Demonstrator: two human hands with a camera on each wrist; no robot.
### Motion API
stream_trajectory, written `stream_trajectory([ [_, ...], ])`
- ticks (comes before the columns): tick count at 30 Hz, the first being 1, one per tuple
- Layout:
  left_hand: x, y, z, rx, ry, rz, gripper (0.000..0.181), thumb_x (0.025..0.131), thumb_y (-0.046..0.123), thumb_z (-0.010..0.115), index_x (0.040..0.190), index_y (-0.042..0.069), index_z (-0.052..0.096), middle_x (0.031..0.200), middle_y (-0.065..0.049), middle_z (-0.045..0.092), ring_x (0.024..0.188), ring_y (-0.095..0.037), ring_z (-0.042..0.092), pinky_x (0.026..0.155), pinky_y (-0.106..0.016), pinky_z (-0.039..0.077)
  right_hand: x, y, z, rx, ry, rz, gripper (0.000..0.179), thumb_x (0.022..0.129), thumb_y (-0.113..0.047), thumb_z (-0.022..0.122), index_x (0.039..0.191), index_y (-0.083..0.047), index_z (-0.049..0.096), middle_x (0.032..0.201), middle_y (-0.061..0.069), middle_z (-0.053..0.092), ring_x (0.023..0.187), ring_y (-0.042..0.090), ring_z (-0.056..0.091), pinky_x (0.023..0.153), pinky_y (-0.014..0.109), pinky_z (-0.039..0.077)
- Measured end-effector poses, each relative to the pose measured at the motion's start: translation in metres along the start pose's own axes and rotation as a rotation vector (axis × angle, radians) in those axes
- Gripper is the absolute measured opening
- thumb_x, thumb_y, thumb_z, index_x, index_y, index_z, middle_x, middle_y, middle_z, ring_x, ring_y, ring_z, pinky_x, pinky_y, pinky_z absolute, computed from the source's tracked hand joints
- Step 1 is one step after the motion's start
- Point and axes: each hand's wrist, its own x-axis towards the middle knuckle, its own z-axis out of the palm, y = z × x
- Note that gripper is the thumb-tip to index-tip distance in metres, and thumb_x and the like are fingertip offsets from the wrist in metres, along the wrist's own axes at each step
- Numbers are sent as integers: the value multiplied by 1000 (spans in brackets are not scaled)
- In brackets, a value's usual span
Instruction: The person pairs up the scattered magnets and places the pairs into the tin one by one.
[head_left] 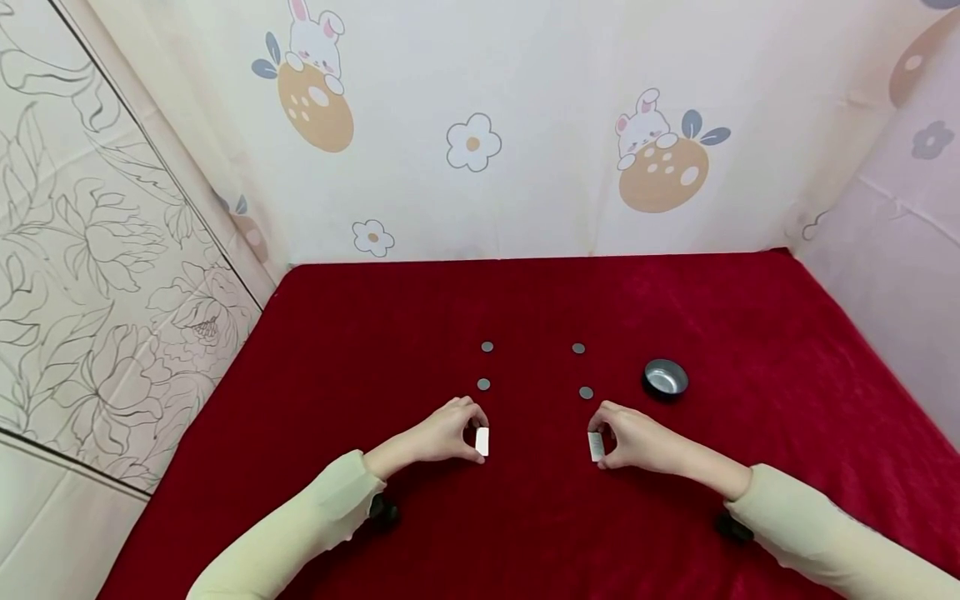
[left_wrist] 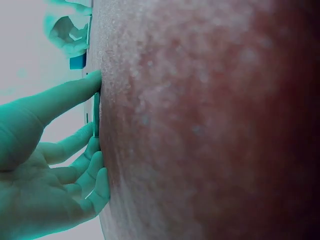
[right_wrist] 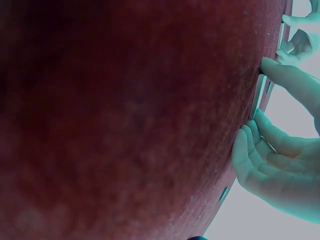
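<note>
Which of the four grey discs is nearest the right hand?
The front-right grey disc, just beyond the right hand; the others lie farther back or left.

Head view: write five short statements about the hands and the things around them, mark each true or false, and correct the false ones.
1. The left hand grips a small pale piece. True.
2. The right hand holds nothing. False: it grips another pale piece between thumb and fingers.
3. Four grey discs lie on the red cloth. True.
4. The round bowl stands to the left of all the discs. False: it stands to their right.
5. Both sleeves are pale. True.
</note>
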Motion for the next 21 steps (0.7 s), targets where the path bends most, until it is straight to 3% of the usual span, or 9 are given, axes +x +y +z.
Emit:
stream_trajectory([
  [9,2,4,0,51,-20,-3,35,66,21,76,94,6,60,86,3,50,81,-11,44,71,-21,40,0,-4,2,-66,11,4,26,60,-5,71,81,-6,55,77,-4,47,63,3,39,56,19,37],
  [21,6,11,-1,104,-38,11,34,68,23,75,94,7,61,86,2,52,81,-10,46,71,-20,40,4,-8,4,-37,-17,14,24,63,-7,69,82,-8,55,78,-5,47,66,3,41,58,20,39],
])
